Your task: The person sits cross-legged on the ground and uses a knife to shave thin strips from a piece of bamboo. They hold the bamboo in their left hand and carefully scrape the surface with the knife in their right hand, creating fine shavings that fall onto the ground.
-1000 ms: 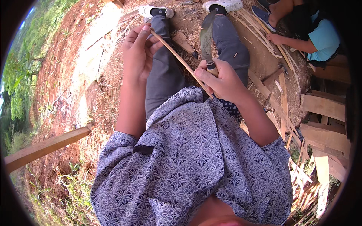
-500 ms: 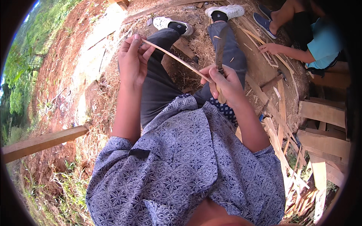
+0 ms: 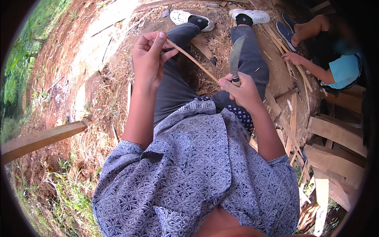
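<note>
A thin pale strip of wood or bamboo slants between my two hands above my lap. My left hand pinches its upper left end between thumb and fingers. In my right hand is a knife, its curved blade pointing up and away from me; the fingers wrap round the handle, which is mostly hidden. The strip's lower right end meets the right thumb and fingertips. Whether those fingers grip the strip too is hard to make out.
Shavings litter the ground between my white shoes. Another person in a blue shirt crouches at the right, a hand near long strips. A hammer lies close by. Wooden boards stand at right, a beam at left.
The knife blade has turned to show its broad, curved side, and its handle is now more covered by my right hand. Both hands sit slightly further right in view, as the view shifted.
</note>
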The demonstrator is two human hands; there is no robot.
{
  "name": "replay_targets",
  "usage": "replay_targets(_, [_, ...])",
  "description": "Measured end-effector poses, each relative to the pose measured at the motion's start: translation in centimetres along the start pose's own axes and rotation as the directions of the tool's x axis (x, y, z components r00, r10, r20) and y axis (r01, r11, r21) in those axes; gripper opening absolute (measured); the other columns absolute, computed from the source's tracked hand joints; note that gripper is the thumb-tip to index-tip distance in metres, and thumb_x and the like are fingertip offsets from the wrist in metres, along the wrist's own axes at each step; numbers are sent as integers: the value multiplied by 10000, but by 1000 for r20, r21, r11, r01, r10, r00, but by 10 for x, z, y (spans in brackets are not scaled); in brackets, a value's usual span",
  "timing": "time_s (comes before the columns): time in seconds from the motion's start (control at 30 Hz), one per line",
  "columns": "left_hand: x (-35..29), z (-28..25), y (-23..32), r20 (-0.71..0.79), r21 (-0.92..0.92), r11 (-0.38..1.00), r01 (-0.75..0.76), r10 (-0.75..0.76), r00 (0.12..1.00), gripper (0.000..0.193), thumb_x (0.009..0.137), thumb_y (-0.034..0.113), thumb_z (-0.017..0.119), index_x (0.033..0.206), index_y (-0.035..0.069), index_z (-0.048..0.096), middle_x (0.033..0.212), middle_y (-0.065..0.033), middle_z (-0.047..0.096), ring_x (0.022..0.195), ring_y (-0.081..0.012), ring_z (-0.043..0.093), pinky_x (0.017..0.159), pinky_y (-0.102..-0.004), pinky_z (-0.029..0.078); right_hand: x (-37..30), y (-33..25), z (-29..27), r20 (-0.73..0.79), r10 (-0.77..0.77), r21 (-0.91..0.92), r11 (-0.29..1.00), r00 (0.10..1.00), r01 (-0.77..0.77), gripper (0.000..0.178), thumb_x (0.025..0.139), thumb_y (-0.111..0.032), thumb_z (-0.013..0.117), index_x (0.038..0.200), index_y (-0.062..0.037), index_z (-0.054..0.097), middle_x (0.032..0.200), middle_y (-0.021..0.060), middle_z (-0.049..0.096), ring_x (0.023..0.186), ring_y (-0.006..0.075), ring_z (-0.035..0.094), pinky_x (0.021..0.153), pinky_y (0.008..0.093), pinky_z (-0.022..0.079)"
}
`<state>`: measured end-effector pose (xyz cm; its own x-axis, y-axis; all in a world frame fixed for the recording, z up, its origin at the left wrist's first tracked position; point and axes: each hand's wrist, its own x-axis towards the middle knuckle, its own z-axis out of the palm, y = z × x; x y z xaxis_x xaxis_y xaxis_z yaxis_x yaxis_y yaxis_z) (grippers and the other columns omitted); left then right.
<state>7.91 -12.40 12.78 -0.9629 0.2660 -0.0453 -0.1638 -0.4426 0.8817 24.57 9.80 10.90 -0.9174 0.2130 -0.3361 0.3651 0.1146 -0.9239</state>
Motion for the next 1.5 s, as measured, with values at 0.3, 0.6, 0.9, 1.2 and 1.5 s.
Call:
replay_targets(0.3, [-3,-7,3,-26,-20,1000,-21,21,999,77,999,137,652,979,66,631,833,-32,667,767,-111,677,698,-285,622,0,4,12,34,20,43,999,999,-22,263,924,-286,762,937,-36,681,636,-58,547,526,29,493,482,207,386])
replay_targets(0.6, [2,-7,2,-52,-105,994,-30,25,998,107,985,141,676,927,85,605,783,-30,661,700,-104,672,647,-258,625,-10,-4,10,136,35,18,999,990,-38,263,1003,-228,630,911,11,688,682,-9,589,512,51,526,494,214,429])
replay_targets(0.9, [3,-14,-3,-34,-250,967,42,-52,998,166,980,149,683,890,98,554,735,-20,632,671,-105,678,606,-248,626,-19,-23,12,113,34,69,997,993,-42,293,1013,-233,606,877,16,676,702,11,578,503,75,542,475,214,415])
replay_targets(1.2, [15,-18,-14,42,-241,968,67,-59,997,192,953,126,716,878,112,540,726,-20,635,599,-90,642,543,-197,580,-34,-51,8,267,80,-71,995,960,-63,178,908,-170,751,859,-25,661,675,-22,584,530,44,532,486,211,389])
replay_targets(1.5, [24,-5,-18,42,-130,991,38,-33,999,233,924,112,755,879,123,526,714,-8,630,592,-71,634,528,-192,568,-37,-45,13,236,69,-158,987,969,-32,262,854,-135,801,826,-90,545,744,-32,602,608,20,535,529,200,389])
